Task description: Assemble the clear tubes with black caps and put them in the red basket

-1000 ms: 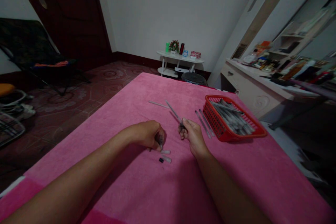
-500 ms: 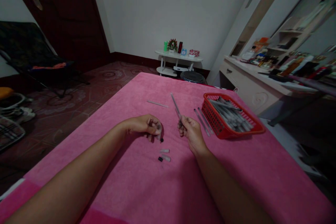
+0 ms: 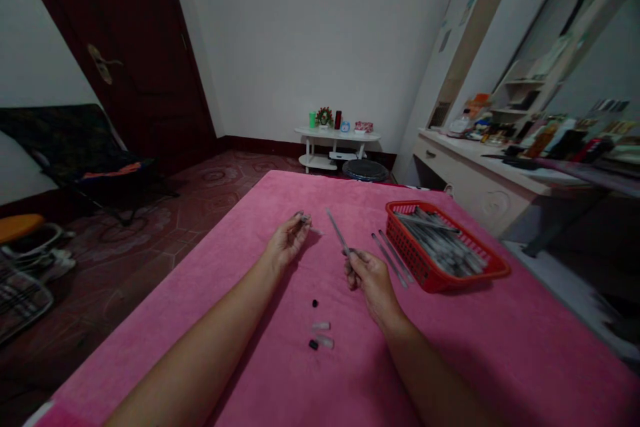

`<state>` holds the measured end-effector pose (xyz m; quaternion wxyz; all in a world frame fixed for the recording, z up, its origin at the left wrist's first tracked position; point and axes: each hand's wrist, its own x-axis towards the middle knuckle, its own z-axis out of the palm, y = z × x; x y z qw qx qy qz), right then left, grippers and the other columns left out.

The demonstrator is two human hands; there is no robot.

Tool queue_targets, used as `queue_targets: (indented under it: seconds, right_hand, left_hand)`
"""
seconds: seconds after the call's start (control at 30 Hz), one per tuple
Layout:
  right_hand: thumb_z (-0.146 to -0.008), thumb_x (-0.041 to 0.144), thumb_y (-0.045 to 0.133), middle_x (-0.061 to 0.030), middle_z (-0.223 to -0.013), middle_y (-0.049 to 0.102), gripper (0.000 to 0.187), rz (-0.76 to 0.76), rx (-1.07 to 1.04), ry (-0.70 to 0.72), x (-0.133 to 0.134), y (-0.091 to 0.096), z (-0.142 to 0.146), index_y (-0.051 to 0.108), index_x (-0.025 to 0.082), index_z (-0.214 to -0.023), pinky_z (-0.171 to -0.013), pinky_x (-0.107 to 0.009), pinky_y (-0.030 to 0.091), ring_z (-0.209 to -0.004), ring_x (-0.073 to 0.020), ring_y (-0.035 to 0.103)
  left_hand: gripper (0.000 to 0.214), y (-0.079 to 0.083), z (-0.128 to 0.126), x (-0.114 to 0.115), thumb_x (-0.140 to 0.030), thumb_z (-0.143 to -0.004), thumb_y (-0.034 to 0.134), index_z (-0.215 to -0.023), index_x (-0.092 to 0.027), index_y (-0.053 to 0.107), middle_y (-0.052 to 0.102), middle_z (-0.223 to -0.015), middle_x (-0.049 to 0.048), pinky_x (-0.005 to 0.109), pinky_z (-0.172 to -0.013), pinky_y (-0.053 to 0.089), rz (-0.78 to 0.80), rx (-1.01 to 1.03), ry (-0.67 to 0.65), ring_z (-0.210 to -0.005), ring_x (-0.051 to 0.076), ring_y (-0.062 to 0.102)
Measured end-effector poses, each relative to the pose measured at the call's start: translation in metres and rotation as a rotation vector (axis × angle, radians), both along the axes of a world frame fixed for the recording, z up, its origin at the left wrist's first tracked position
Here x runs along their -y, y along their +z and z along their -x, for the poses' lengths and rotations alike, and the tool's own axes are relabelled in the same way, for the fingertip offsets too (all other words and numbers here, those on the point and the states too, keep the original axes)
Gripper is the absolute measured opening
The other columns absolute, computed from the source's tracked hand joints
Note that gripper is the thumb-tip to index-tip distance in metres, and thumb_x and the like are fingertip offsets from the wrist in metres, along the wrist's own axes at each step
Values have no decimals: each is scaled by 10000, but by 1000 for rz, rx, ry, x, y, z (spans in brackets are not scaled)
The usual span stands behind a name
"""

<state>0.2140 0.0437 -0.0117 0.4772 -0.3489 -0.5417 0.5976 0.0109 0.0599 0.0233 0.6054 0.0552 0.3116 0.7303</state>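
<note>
My right hand (image 3: 367,275) is closed round the lower end of a thin grey pen barrel (image 3: 337,232) that points up and away over the pink cloth (image 3: 280,373). My left hand (image 3: 289,238) has reached forward to a thin refill (image 3: 314,231) lying on the cloth, its fingertips pinched at the near end. Near me on the cloth lie two small black caps (image 3: 315,303) and two clear tips (image 3: 321,326). Two more grey barrels (image 3: 390,256) lie beside the red basket (image 3: 481,271).
The red basket holds several grey pen parts (image 3: 440,241). A dresser (image 3: 480,180) with bottles stands to the right. A small white table (image 3: 336,143) and a dark stool (image 3: 365,170) sit by the far wall. A folding chair (image 3: 80,153) is at the left.
My left hand let a small black cap drop near the clear tips and reached forward to the refill. My right hand kept hold of the barrel. The camera tilted up.
</note>
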Motion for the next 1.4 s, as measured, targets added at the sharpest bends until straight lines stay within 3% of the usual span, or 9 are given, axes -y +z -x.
queue_targets:
  seconds: [0.23, 0.53, 0.83, 1.03, 1.23, 1.4]
  right_hand:
    - [-823, 428, 599, 26, -560, 535, 270, -153, 147, -134, -1, -1, 0, 624, 161, -849, -401, -195, 341, -435, -91, 446]
    - [-802, 438, 613, 32, -528, 510, 275, -135, 194, -114, 3, 1, 1, 631, 166, -835, -383, -199, 317, -427, -101, 433]
    - [-779, 435, 631, 32, -514, 500, 277, -118, 223, -102, 5, 4, 2, 631, 159, -804, -378, -198, 317, -428, -101, 429]
    - [-780, 422, 616, 29, -506, 505, 262, -124, 272, -123, 3, 2, 2, 648, 163, -798, -377, -203, 320, -432, -110, 445]
    - [-766, 417, 633, 23, -530, 505, 249, -146, 287, -173, 2, 0, 2, 662, 171, -784, -394, -214, 307, -447, -115, 441]
    - [-757, 395, 654, -21, -670, 605, 220, -191, 268, -231, 0, -2, 0, 668, 179, -796, -496, -238, 392, -574, -151, 525]
  left_hand:
    - [114, -10, -11, 1, -58, -850, 552, -804, -116, 639, 693, -717, 37, 178, -574, 572, -75, -7, 3, -615, 99, 672]
    - [103, -15, -7, 2, -58, -826, 591, -769, -127, 643, 692, -766, 39, 201, -665, 573, -87, -62, 41, -722, 119, 691]
    - [115, -18, -7, 1, -84, -863, 546, -817, -121, 644, 702, -769, 41, 193, -650, 564, -95, -78, 28, -684, 103, 677]
    - [46, -22, -8, 0, -103, -797, 644, -827, -137, 636, 713, -789, 35, 187, -635, 560, -107, -144, 1, -660, 96, 672]
    - [188, -24, -10, 0, -167, -708, 741, -854, -136, 627, 709, -792, 43, 211, -600, 564, -150, -287, 3, -658, 131, 683]
    - [274, -26, -12, 3, -224, -663, 778, -860, -117, 619, 696, -730, 48, 214, -532, 557, -156, -410, 5, -575, 128, 659]
